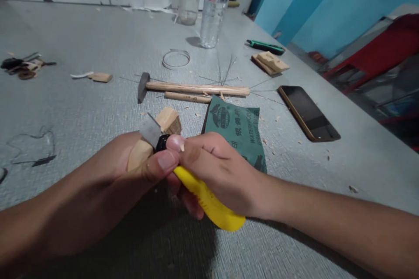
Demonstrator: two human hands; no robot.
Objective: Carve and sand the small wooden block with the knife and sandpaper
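My left hand (144, 170) is closed around a pale piece of carved wood (140, 154); its squared end (168, 120) shows beyond the blade. Fingers of my right hand (216, 165) wrap the yellow handle of a knife (209, 202) with a black collar. Its short, wide blade lies across the wood, apparently touching it. My left thumb presses by the collar, right against my right thumb. A small wood chip clings near the right thumb. Part of the wood is hidden behind the blade and left hand.
Beyond my hands lie green sandpaper (234, 128), a hammer (196, 88), a wooden dowel (186, 96) and a wire coil (176, 59). A phone (309, 113), wood block (271, 62) and green-black cutter (266, 47) lie right. A bottle (214, 17) and jar (188, 2) stand behind.
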